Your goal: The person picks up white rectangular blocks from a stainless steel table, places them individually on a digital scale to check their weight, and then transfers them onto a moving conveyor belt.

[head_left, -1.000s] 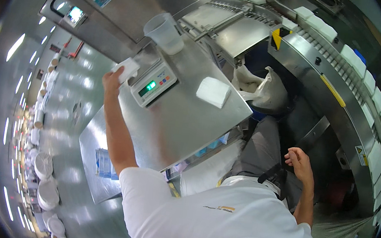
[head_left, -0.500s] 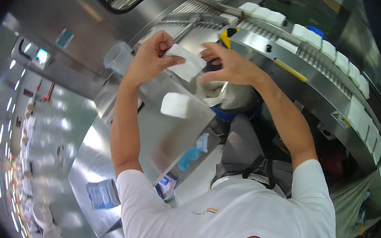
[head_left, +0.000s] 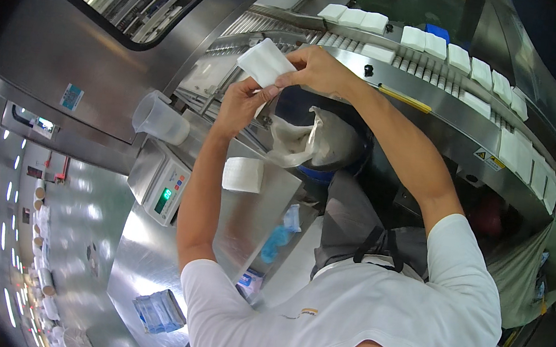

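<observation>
Both my hands are raised together above the steel bench (head_left: 215, 224). Between them is a folded white sheet (head_left: 263, 60), tilted, its free end pointing up and away. My right hand (head_left: 312, 70) grips its right edge between thumb and fingers. My left hand (head_left: 241, 105) is closed at its lower edge, thumb meeting the right fingertips; the left fingers are partly hidden. A stack of white folded sheets (head_left: 242, 174) lies on the bench below. Beneath the right forearm stands a blue bin (head_left: 318, 175) lined with a pale plastic bag (head_left: 295, 141).
White folded stacks (head_left: 434, 44) line a roller conveyor (head_left: 430, 76) curving along the right. A digital scale (head_left: 162, 182) and clear plastic jug (head_left: 162, 119) stand left of my left forearm. A blue-white packet (head_left: 160, 311) lies nearer. A steel machine (head_left: 105, 74) rises at far left.
My right hand has come in from the right and taken hold of the sheet. The left hand has shifted lower on it, and the sheet now points upward. The view has shifted.
</observation>
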Available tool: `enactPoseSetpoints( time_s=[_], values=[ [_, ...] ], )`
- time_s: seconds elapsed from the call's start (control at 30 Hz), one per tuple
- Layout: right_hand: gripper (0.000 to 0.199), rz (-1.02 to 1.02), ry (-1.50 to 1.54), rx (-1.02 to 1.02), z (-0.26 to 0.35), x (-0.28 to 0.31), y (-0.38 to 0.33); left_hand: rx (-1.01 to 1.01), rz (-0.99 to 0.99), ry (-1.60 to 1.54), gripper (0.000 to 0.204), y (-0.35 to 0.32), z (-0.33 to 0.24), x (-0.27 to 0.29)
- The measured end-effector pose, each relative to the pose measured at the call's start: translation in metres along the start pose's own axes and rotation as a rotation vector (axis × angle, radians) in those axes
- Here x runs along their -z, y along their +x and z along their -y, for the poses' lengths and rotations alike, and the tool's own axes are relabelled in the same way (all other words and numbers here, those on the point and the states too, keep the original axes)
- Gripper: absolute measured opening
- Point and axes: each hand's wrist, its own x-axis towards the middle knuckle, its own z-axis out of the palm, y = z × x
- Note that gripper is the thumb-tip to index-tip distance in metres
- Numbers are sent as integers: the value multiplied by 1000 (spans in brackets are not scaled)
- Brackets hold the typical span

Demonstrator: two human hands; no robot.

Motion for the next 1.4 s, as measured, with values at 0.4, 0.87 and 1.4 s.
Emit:
enactPoseSetpoints(
  time_s=[0.4,0.87,1.4],
  values=[
    [35,-37,176,-24,-33,1,8,-399,-194,383,28,40,54,-8],
    [42,-427,177,-341,-22,173,-297,-134,607,610,69,26,65,-64],
    [51,-850,-855,-731,-109,499,-545,3,400,481,63,-110,-15,-160]
  ],
)
